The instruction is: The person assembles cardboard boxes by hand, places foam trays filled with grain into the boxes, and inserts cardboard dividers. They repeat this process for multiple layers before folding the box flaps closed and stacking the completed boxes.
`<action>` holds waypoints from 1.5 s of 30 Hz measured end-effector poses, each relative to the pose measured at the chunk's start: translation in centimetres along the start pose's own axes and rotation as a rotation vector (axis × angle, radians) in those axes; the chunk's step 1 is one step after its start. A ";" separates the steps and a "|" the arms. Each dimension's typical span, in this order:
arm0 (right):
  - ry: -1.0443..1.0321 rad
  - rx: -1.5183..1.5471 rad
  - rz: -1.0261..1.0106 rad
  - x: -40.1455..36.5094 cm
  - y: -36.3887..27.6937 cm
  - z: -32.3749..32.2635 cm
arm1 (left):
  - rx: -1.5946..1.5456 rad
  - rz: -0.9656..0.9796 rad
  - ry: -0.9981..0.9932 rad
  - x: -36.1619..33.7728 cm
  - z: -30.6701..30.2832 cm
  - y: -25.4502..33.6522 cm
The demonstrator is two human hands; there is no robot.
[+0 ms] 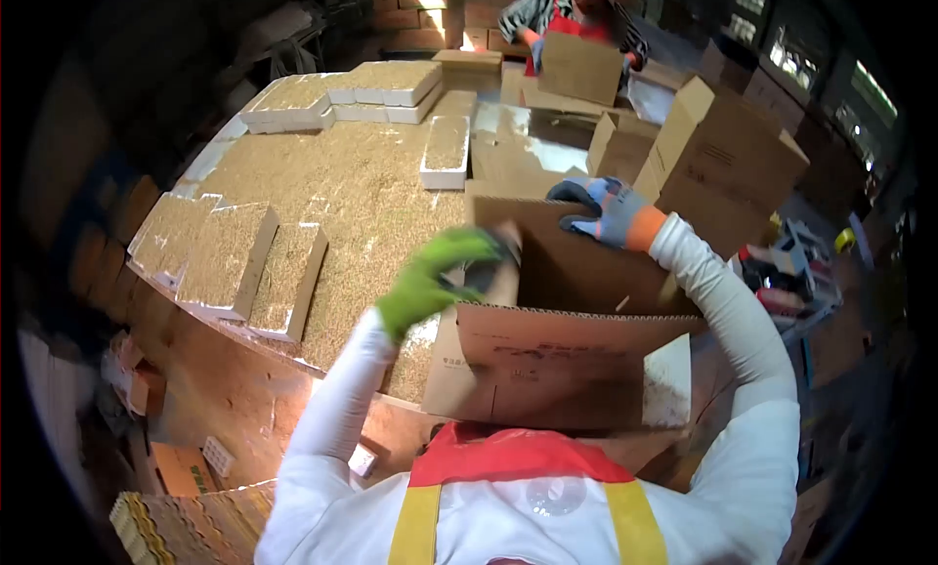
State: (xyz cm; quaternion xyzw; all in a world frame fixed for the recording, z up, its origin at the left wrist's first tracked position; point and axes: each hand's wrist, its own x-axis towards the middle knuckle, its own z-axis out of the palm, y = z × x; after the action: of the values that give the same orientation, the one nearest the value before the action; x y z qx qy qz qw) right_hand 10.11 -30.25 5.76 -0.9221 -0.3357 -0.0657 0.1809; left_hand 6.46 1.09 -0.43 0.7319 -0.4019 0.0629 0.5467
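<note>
Box point(576, 365): cardboard, open-topped, just beyond red apron point(518, 453). Probably light, stiff, crushable; best held by walls. Right hand point(608, 213) pinches far wall; left hand point(438, 280) blurred at left side, grip unclear.

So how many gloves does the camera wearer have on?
2: a green glove on the left hand at the left side of the cardboard box, a blue-grey glove on the right hand at its far wall. Both visible.

A packing workshop; open cartons point(576, 365), an aproned co-worker point(565, 16).
</note>
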 end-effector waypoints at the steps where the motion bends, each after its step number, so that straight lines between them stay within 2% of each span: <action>1: 0.061 0.089 -0.083 0.6 0.2 -1.0 | 0.164 0.110 -0.116 0.6 0.8 -0.7; 2: 0.120 0.129 -0.036 -0.8 -0.2 -3.5 | 0.330 0.212 -0.236 1.4 1.1 -1.0; 3: 0.200 -0.098 0.122 -3.1 0.2 -6.5 | 0.400 0.159 -0.297 2.0 0.7 0.0; 4: 0.261 -0.347 0.148 -6.7 1.3 -9.2 | 0.362 0.129 -0.251 1.5 1.0 -0.6; 5: 0.065 -0.165 0.481 -9.7 0.0 -11.3 | 0.330 0.105 -0.207 0.9 1.5 -1.5; 6: -0.210 0.090 0.711 -12.1 -1.3 -11.8 | 0.311 0.092 -0.159 0.9 1.8 -2.1; 7: -0.261 0.161 0.361 -13.4 -2.3 -9.8 | 0.349 0.148 -0.127 0.9 2.4 -2.2; 8: -0.375 -0.234 0.252 -12.6 -6.2 -9.0 | 0.369 0.098 -0.132 1.1 3.0 -1.9; 10: -0.380 -0.109 0.137 -12.4 -5.1 -4.7 | 0.242 -0.006 -0.142 1.6 3.4 -2.4; 11: -0.422 0.119 0.243 -10.9 -2.8 -4.4 | -0.035 -0.176 -0.057 1.5 3.3 -1.8; 12: -0.457 0.342 0.343 -9.6 -0.3 -4.2 | -0.666 -0.265 -0.152 2.5 2.9 -4.0; 14: -0.367 0.376 0.372 -9.9 4.3 -0.2 | -0.939 -0.402 -0.011 3.6 2.7 -0.6; 15: -0.246 0.377 0.415 -9.0 2.9 -0.3 | 0.002 -0.149 -0.026 3.6 3.9 -2.4; 16: -0.040 0.330 0.189 -8.6 2.1 0.0 | 0.613 -0.004 -0.123 4.1 4.9 -1.4; 18: 0.134 0.029 -0.059 -7.7 -0.8 -3.0 | 0.659 -0.071 -0.085 4.2 5.5 0.5; 20: 0.648 0.181 -0.054 -5.7 2.1 -5.8 | 0.717 -0.049 0.061 4.0 5.3 1.6; 21: 0.682 0.161 0.030 -5.5 4.5 -6.5 | 0.736 -0.043 0.123 3.5 5.6 1.8; 22: 0.436 -0.283 0.207 -6.4 6.9 -4.7 | 0.736 -0.053 0.180 3.2 5.7 1.7; 23: 0.160 -0.737 0.269 -7.3 9.2 -3.0 | 0.708 -0.076 0.267 2.7 6.0 1.6; 24: -0.292 -0.550 0.242 -9.5 9.9 -0.3 | 0.680 -0.089 0.369 2.4 6.2 1.2; 25: -0.070 -0.456 0.222 -10.5 3.3 1.4 | 0.579 -0.155 0.446 2.2 6.4 -0.1; 26: -0.022 -0.461 0.214 -12.1 3.7 1.7 | 0.479 -0.341 0.509 1.7 7.6 -1.9; 27: 0.075 -0.360 0.181 -13.3 4.7 1.7 | 0.168 -0.489 0.229 1.2 7.1 -4.4; 28: 0.178 -0.257 0.151 -14.3 5.3 1.6 | -0.059 -0.618 0.098 1.4 6.6 -4.2; 29: 0.316 -0.111 0.288 -15.1 5.3 1.2 | -0.255 -0.771 -0.022 1.7 5.9 -3.6; 30: 0.459 0.032 0.416 -15.3 5.0 0.5 | -0.221 -0.819 -0.042 2.1 5.3 -2.2; 31: 0.396 0.076 0.690 -15.7 3.3 -0.9 | -0.191 -0.871 -0.061 2.3 4.6 -0.3; 32: 0.052 0.119 0.831 -17.7 4.9 -1.7 | -0.162 -0.929 -0.084 2.1 4.4 0.6; 33: -0.329 0.124 0.913 -19.8 6.5 -2.4 | 0.004 -0.804 -0.042 0.4 5.3 -1.2; 34: -0.400 0.410 0.970 -19.2 3.7 -4.4 | -0.026 -0.576 0.099 -0.1 6.0 1.1; 35: -0.471 0.681 1.053 -18.5 0.8 -6.4 | 0.020 -0.460 0.142 -1.1 6.0 2.5; 37: -0.551 1.090 1.059 -18.8 -2.3 -8.6 | 0.146 -0.242 0.172 -2.6 5.7 4.7; 39: -0.429 1.449 1.059 -20.5 -2.2 -6.9 | 0.304 -0.007 0.162 -3.5 5.4 6.1; 40: -0.349 1.574 1.079 -21.6 -1.8 -4.0 | 0.341 0.091 0.107 -4.4 5.6 4.9; 41: -0.195 1.554 1.136 -23.7 -1.1 0.0 | 0.347 0.194 0.109 -5.2 5.9 3.3; 42: -0.090 1.451 1.045 -23.3 -2.0 2.2 | 0.378 0.273 0.131 -6.3 5.6 2.3; 43: 0.068 1.480 0.991 -22.5 -3.0 3.9 | 0.316 0.172 0.068 -7.0 4.7 2.4; 44: 0.252 1.564 0.886 -22.4 -3.8 6.3 | 0.073 -0.009 0.036 -7.7 3.4 2.7; 45: 0.408 1.536 0.712 -22.8 -3.6 9.7 | -0.280 -0.183 0.134 -8.0 2.6 2.9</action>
State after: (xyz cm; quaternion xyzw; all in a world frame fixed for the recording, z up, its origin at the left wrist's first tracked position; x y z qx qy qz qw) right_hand -9.65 -37.60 -7.66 -0.5653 0.0602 0.0754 0.8192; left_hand -1.67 2.84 -3.53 0.6763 -0.3011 0.0052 0.6723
